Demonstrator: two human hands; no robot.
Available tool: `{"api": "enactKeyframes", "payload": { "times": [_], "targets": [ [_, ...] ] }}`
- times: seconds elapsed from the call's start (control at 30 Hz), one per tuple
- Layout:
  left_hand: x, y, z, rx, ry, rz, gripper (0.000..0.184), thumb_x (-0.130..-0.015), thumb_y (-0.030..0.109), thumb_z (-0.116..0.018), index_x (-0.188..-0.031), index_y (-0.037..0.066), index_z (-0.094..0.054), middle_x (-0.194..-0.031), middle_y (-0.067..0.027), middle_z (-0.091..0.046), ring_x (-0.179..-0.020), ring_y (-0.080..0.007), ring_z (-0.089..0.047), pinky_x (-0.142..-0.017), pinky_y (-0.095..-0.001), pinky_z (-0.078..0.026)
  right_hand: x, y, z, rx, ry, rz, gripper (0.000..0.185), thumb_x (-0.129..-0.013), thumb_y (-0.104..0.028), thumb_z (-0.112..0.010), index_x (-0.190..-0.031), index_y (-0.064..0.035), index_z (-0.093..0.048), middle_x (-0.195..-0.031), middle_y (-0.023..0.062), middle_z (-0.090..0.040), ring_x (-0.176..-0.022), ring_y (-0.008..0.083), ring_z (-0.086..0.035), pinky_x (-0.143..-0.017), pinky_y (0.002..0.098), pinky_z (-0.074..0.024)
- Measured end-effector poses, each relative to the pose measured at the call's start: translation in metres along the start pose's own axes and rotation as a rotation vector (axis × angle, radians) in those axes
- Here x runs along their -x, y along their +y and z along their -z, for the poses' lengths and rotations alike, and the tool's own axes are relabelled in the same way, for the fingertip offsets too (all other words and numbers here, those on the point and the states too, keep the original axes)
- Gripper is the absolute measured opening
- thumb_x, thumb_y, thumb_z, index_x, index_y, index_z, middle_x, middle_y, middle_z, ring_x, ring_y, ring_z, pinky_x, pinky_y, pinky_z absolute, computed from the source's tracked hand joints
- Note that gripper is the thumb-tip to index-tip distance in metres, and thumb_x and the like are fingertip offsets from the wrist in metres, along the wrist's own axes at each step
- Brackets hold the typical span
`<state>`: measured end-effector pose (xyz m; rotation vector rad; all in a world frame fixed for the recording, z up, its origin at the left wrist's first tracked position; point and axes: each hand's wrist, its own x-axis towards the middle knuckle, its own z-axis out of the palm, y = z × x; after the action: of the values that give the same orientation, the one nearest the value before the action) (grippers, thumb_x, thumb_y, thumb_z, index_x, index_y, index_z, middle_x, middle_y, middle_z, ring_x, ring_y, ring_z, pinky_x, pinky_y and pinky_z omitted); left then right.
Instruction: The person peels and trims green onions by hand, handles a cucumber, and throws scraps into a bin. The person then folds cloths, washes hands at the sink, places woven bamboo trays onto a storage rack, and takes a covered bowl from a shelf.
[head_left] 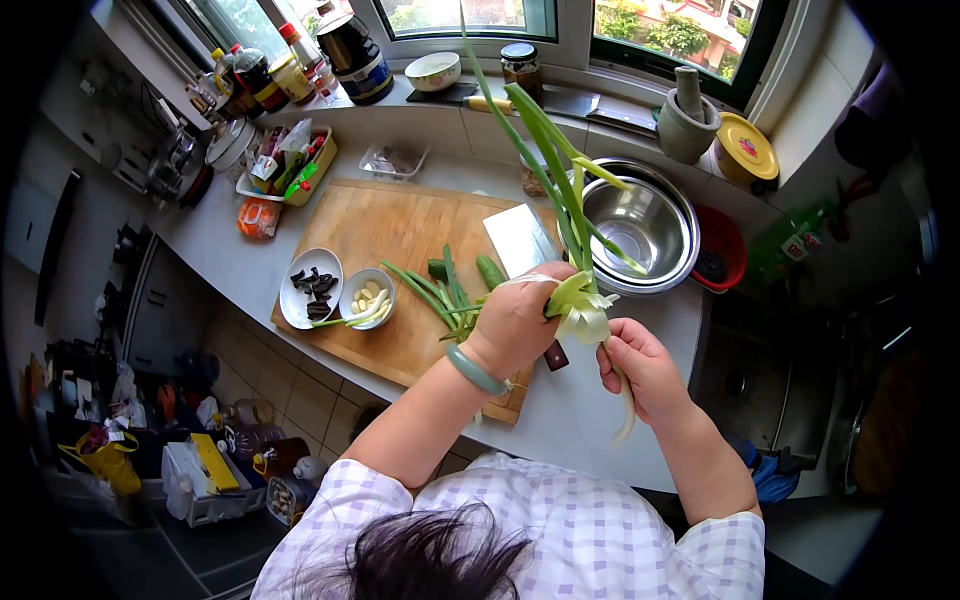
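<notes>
My left hand [520, 312], with a pale green bangle at its wrist, is closed round a long green onion [566, 200], whose green leaves rise toward the window. Its peeled-back pale layers [583, 318] bunch out beside my fist. My right hand [642, 372] pinches the thin white lower part [626, 412], which hangs below the fingers. Beneath my left hand, a cleaver [522, 238] lies on the wooden cutting board [370, 220], its handle partly hidden. Cut green onions [432, 292] and cucumber pieces [490, 271] lie near it.
A bowl of garlic cloves [368, 302] and a plate of dark pieces [312, 290] sit at the board's left. Nested steel bowls [640, 225], a red basin [722, 250] and a stone mortar [688, 130] stand right. Bottles [258, 80] line the windowsill; a sink [745, 385] lies right.
</notes>
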<state>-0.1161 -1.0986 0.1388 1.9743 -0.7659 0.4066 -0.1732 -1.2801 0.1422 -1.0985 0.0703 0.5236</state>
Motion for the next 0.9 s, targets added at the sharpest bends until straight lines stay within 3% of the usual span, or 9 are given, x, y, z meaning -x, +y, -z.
{"api": "enactKeyframes", "payload": {
  "times": [0.1,0.2,0.3,0.33,0.47,0.57,0.67,0.8,0.9],
  "targets": [
    [0.001,0.008,-0.002,-0.032,-0.029,0.262,0.016,-0.072,0.011,-0.062,-0.085,0.003,-0.058,-0.087,-0.0112,-0.061,-0.076,-0.0287,-0.059,-0.067,-0.0347,-0.047,-0.003,0.006,0.006,0.095,0.034,0.077,0.015,-0.09,-0.013,-0.041,-0.099,-0.0027,-0.047,-0.069,0.001,-0.047,-0.054,0.0056,-0.041,-0.049,0.0175,-0.0328],
    [0.0,0.005,-0.007,0.211,-0.032,0.596,0.02,-0.074,0.016,-0.061,-0.088,0.002,-0.057,-0.085,-0.0128,-0.061,-0.075,-0.0299,-0.059,-0.065,-0.036,-0.047,-0.003,0.009,0.008,0.173,0.068,0.13,0.014,-0.091,-0.013,-0.04,-0.099,-0.0035,-0.048,-0.069,0.0007,-0.048,-0.053,0.0048,-0.04,-0.048,0.0174,-0.0313],
    [-0.003,0.015,0.0,0.2,-0.177,0.621,0.022,-0.075,0.018,-0.061,-0.089,0.002,-0.056,-0.085,-0.0138,-0.061,-0.076,-0.0309,-0.058,-0.065,-0.0362,-0.046,-0.004,0.01,0.005,0.179,0.108,0.174,0.014,-0.091,-0.013,-0.04,-0.1,-0.0039,-0.047,-0.07,0.0001,-0.048,-0.054,0.0044,-0.04,-0.048,0.0175,-0.0318],
    [-0.002,0.023,-0.002,0.027,-0.197,0.468,0.019,-0.072,0.009,-0.063,-0.09,0.003,-0.058,-0.077,-0.0102,-0.06,-0.069,-0.0199,-0.06,-0.06,-0.0294,-0.046,-0.007,0.011,0.007,0.126,0.103,0.177,0.015,-0.091,-0.013,-0.04,-0.101,-0.004,-0.047,-0.07,-0.0001,-0.048,-0.054,0.0043,-0.04,-0.049,0.0175,-0.0324],
    [0.012,0.023,-0.014,-0.139,-0.22,0.189,0.02,-0.064,0.013,-0.066,-0.08,0.004,-0.058,-0.074,-0.0113,-0.059,-0.069,-0.0284,-0.057,-0.06,-0.0349,-0.047,-0.011,0.01,0.004,0.047,0.114,0.141,0.017,-0.092,-0.015,-0.041,-0.103,-0.0038,-0.046,-0.073,-0.0009,-0.048,-0.058,0.0036,-0.042,-0.052,0.0171,-0.0348],
    [0.013,0.024,-0.017,-0.144,-0.305,-0.031,0.02,-0.062,0.011,-0.066,-0.08,0.006,-0.059,-0.075,-0.0086,-0.06,-0.069,-0.0262,-0.057,-0.061,-0.0339,-0.047,-0.011,0.003,-0.004,-0.158,0.166,0.126,0.018,-0.091,-0.019,-0.045,-0.1,-0.0041,-0.048,-0.073,-0.0016,-0.049,-0.06,0.0027,-0.043,-0.053,0.0165,-0.0354],
    [0.014,0.032,-0.018,-0.193,-0.366,-0.06,0.021,-0.06,0.011,-0.065,-0.08,0.007,-0.06,-0.072,-0.0056,-0.058,-0.067,-0.024,-0.057,-0.059,-0.0333,-0.046,-0.013,0.005,0.005,-0.098,0.252,0.167,0.017,-0.09,-0.022,-0.048,-0.092,-0.0054,-0.051,-0.072,-0.0017,-0.048,-0.061,0.0046,-0.043,-0.056,0.0188,-0.0374],
    [0.026,0.036,-0.009,-0.257,-0.497,-0.085,0.021,-0.06,0.011,-0.064,-0.08,0.009,-0.06,-0.069,-0.0042,-0.057,-0.065,-0.0226,-0.057,-0.057,-0.0328,-0.046,-0.004,-0.021,0.037,-0.401,0.398,0.54,0.015,-0.089,-0.022,-0.049,-0.085,-0.0077,-0.051,-0.07,-0.0001,-0.046,-0.064,0.0091,-0.044,-0.06,0.0226,-0.0384],
    [0.042,0.026,0.002,-0.243,-0.451,-0.072,0.021,-0.06,0.01,-0.064,-0.081,0.01,-0.06,-0.067,-0.0037,-0.056,-0.063,-0.0227,-0.056,-0.056,-0.0327,-0.045,0.04,-0.065,0.086,-0.5,0.342,0.775,0.015,-0.089,-0.021,-0.048,-0.084,-0.0074,-0.049,-0.068,0.0003,-0.041,-0.063,0.0102,-0.04,-0.058,0.0231,-0.036]
  ]
}}
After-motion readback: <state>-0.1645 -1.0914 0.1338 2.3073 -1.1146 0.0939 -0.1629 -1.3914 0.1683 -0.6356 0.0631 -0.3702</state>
